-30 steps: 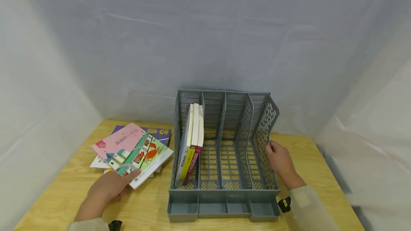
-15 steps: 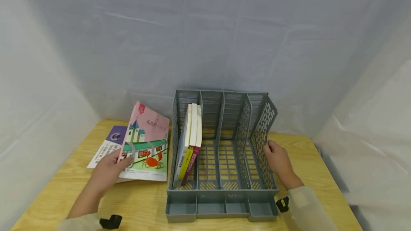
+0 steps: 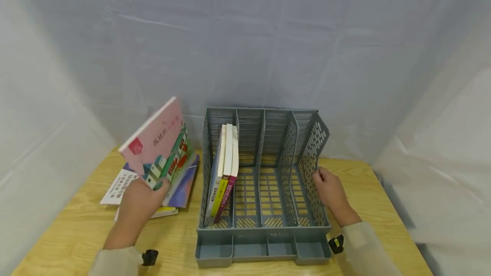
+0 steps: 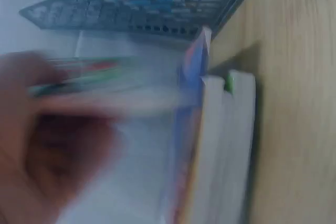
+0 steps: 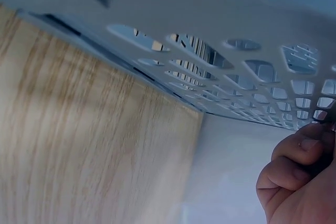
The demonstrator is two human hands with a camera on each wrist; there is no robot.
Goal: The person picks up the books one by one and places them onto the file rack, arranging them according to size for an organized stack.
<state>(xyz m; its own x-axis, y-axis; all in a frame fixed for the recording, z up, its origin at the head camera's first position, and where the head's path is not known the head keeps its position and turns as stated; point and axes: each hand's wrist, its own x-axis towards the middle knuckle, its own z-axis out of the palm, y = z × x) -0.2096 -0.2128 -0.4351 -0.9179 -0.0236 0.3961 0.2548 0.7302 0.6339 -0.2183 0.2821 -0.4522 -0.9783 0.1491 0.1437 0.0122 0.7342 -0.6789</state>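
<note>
One holds, one likely steadies

On my feed I see the left hand point(image 3: 140, 201) pinch the pink book point(image 3: 163, 137) by its near edge, presumably leaving the far end free, tilted above the pile point(image 3: 186, 188). Well apart, the right hand point(image 3: 333, 191) grips the rack point(image 3: 312, 232), perhaps against sliding.

Between eight and nine o'clock in the head view, the pink book point(image 3: 163, 146) bears a blurred Chinese title, only its 的 clear. The white cover point(image 3: 120, 188) at eight and book spines point(image 3: 220, 197) near seven carry illegibly small characters.
</note>
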